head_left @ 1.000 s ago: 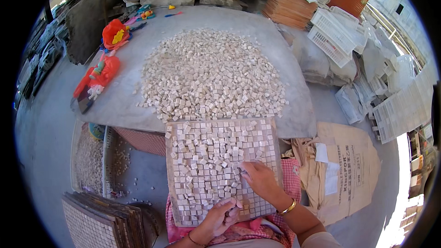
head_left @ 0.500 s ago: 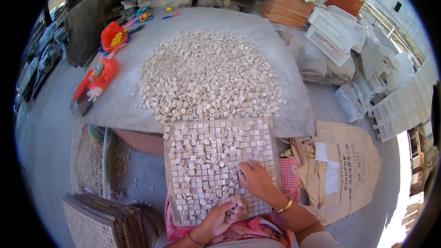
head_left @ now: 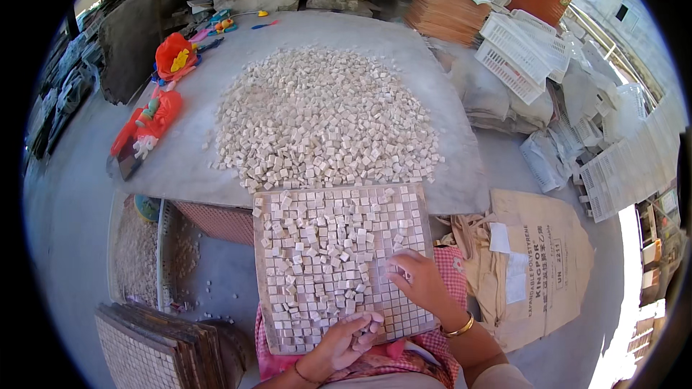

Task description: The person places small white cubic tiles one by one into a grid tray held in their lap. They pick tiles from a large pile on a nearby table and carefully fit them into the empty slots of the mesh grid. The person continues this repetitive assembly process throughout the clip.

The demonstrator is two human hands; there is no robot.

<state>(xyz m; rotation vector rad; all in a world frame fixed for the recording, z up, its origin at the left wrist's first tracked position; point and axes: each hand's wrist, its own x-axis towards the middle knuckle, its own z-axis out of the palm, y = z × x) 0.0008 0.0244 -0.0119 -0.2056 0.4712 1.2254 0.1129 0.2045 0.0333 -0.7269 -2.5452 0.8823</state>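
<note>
A gridded tray (head_left: 260, 274) rests tilted between the table edge and my lap. Small pale stone cubes (head_left: 317, 253) lie loosely heaped over its left and middle parts. Toward the right side, cubes sit flat in the square cells. My right hand (head_left: 420, 284) is over the right half of the tray, thumb and fingers bent together close to the cells; whatever is between the fingertips cannot be made out. At the tray's near edge my left hand (head_left: 352, 340) is curled, palm partly turned up, with its fingers closed. Its contents are hidden.
A large pile of stone cubes (head_left: 324, 119) covers the middle of the grey table (head_left: 404, 36). Red plastic bags (head_left: 162, 112) lie at its left. Stacked filled trays (head_left: 137, 349) stand lower left, beside a bin of chips (head_left: 137, 259). A brown sack (head_left: 548, 274) lies right; white crates (head_left: 515, 57) stand behind.
My right hand has moved a little right and slightly nearer to me over the tray. My left hand stays curled at the near edge. The whole view has shifted slightly.
</note>
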